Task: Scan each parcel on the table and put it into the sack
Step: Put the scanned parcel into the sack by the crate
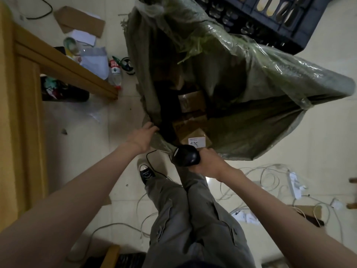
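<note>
A big green woven sack [241, 105] with a clear plastic liner stands open on the floor in front of me. Several brown cardboard parcels lie inside it; the nearest parcel [197, 140] shows a white label. My left hand [144, 137] rests at the sack's near left rim, fingers apart, holding nothing that I can see. My right hand [209, 161] grips a black corded barcode scanner [186, 156] just below the sack's near edge, beside the labelled parcel.
A wooden table leg and frame [63, 60] stand at the left, with bottles, tape and a grey mailer bag [96, 62] on the floor behind. A black plastic crate [270, 18] sits beyond the sack. White cables and a power strip [294, 184] lie at right.
</note>
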